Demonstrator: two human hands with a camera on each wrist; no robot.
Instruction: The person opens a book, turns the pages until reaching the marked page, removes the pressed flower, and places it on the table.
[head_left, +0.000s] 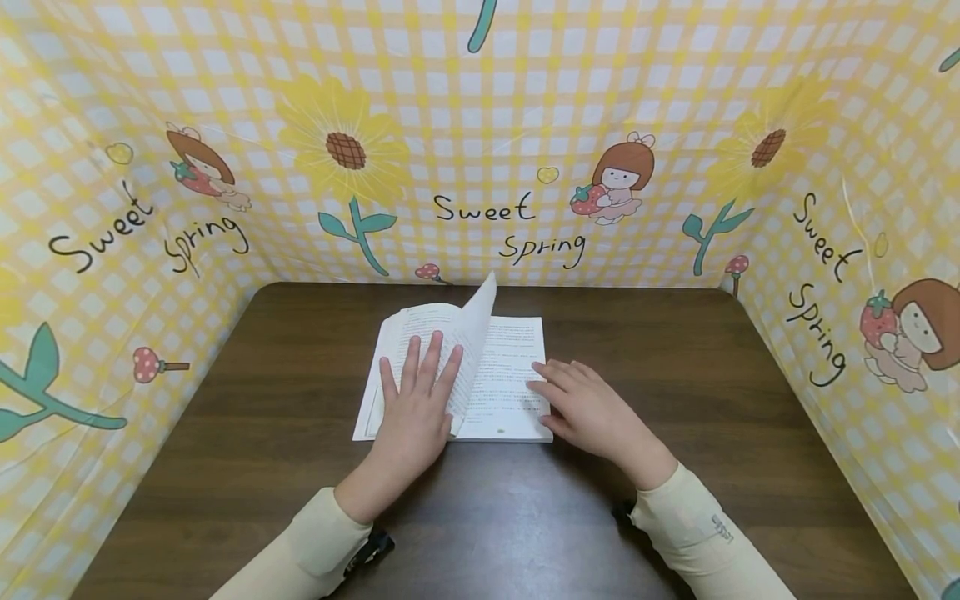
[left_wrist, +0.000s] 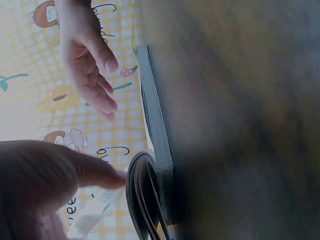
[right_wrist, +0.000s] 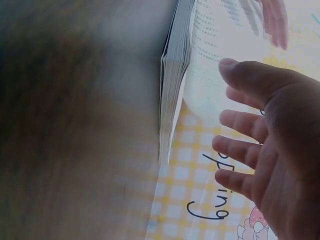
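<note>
An open book with printed text lies on the table. Over its left half, my left hand is spread with straight fingers against the pages. Beside it a single page stands up from the middle, its top corner leaning to the right. My right hand is at the book's right edge, fingers loosely bent, holding nothing. In the left wrist view, my left thumb is close to the curved left pages. The right wrist view shows the page block edge-on, with the right fingers spread above it.
The dark wooden table extends around the book. A yellow checked cloth with flowers, cartoon figures and "Sweet Spring" lettering walls the back and both sides. Dark bands sit at both wrists, under the cream sleeves.
</note>
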